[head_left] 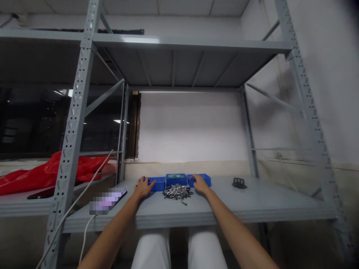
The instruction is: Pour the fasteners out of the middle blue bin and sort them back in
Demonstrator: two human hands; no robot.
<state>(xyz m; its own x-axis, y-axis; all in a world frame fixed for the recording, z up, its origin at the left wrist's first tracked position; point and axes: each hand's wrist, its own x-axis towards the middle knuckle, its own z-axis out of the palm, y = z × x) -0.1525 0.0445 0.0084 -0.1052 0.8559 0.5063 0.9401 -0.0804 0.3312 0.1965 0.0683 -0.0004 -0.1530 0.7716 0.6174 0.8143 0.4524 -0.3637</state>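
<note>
Three small blue bins stand in a row on the grey shelf. My left hand [143, 187] is at the outer end of the left blue bin [159, 184], thumb along its front and fingers round its far side. At the other end, my right hand [200, 184] has its fingers curled over the near rim of the right blue bin [206, 181]. Between them is the middle blue bin [176, 181], with something green and white showing at its top. In front of the bins lies a loose pile of metal screws [177, 191], some dark. One dark-headed screw [184, 203] lies apart, nearer the edge.
A phone [109, 201], blurred out, lies left near the shelf edge, a white cable [87, 228] hanging below it. A black bracket-like object [239, 182] stands at right. Metal uprights [73, 112] and an upper shelf [190, 43] frame the space. Red sheeting [53, 170] lies left.
</note>
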